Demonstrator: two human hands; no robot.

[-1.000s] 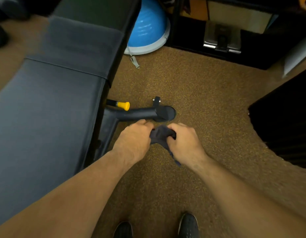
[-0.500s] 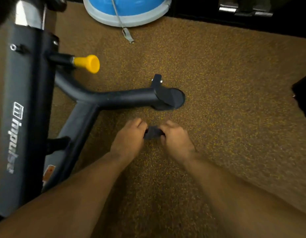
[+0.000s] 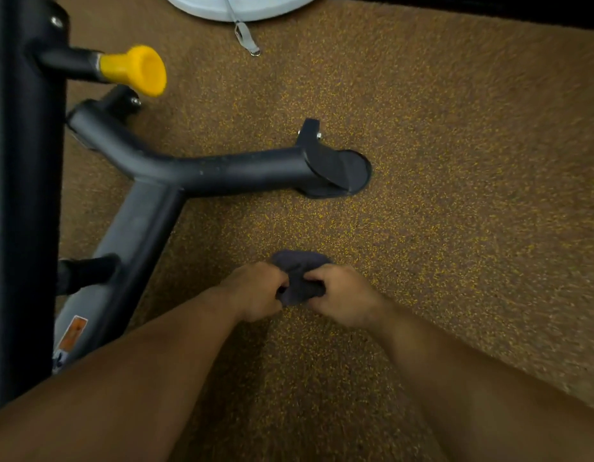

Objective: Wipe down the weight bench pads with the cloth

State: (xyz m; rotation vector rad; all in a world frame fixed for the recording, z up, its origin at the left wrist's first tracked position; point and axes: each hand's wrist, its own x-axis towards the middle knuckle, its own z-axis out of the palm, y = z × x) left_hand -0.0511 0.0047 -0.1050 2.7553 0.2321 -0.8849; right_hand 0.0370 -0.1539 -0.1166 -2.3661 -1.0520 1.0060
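Note:
A small dark grey cloth [image 3: 299, 278] is bunched between my two hands, low over the speckled brown floor. My left hand [image 3: 255, 291] grips its left side and my right hand [image 3: 342, 295] grips its right side. The weight bench shows only as a black side edge [image 3: 25, 195] along the left of the view, with its grey steel frame leg [image 3: 222, 168] reaching out to a round foot [image 3: 349, 171] just beyond my hands. The pad tops are out of sight.
A yellow-capped adjustment pin [image 3: 135, 70] sticks out from the bench frame at upper left. The white rim of a balance dome [image 3: 242, 10] with a grey strap [image 3: 244, 35] lies at the top edge. Brown speckled rubber floor [image 3: 455, 195] fills the right.
The view has dropped from the bench pads to the frame and floor. My hands stayed together on the cloth and have bunched it tighter, closer to the floor.

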